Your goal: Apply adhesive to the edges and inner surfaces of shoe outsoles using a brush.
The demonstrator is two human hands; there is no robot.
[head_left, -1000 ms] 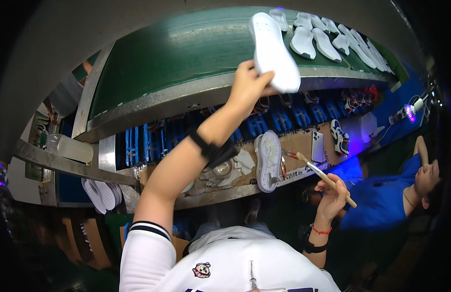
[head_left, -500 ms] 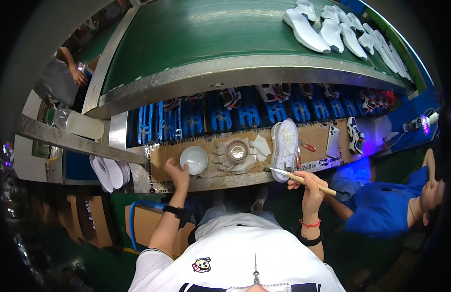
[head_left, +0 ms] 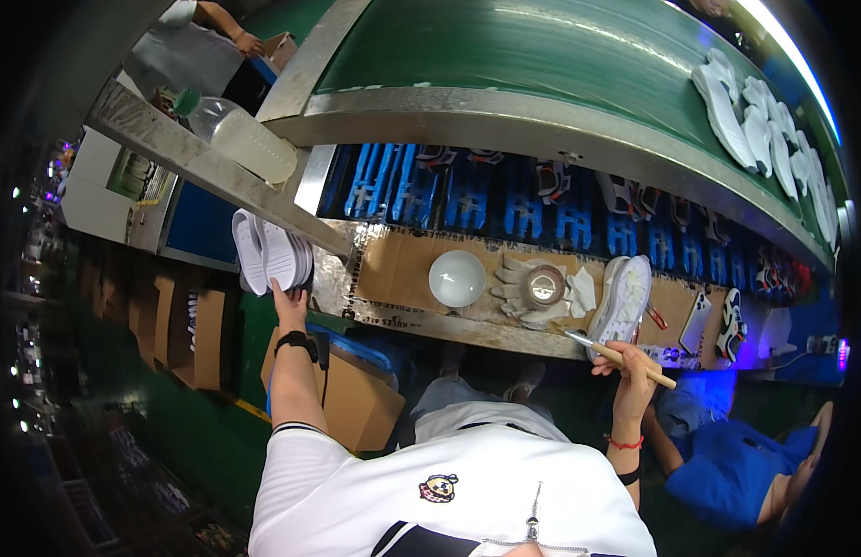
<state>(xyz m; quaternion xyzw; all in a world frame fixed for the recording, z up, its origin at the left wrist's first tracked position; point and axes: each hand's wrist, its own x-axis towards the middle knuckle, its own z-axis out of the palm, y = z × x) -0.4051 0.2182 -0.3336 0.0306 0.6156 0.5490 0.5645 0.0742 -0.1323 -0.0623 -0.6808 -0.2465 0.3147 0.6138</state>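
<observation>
your right hand (head_left: 633,373) keeps its grip wrapped around a brush (head_left: 587,343), whose tip points left, near the lower end of a white sole (head_left: 627,302) on the cardboard-covered surface (head_left: 398,265). your left hand (head_left: 290,308) touches a stack of white soles (head_left: 273,252) left of that surface; i cannot tell whether that grip is clenched. a white bowl (head_left: 457,278) sits between your hands.
</observation>
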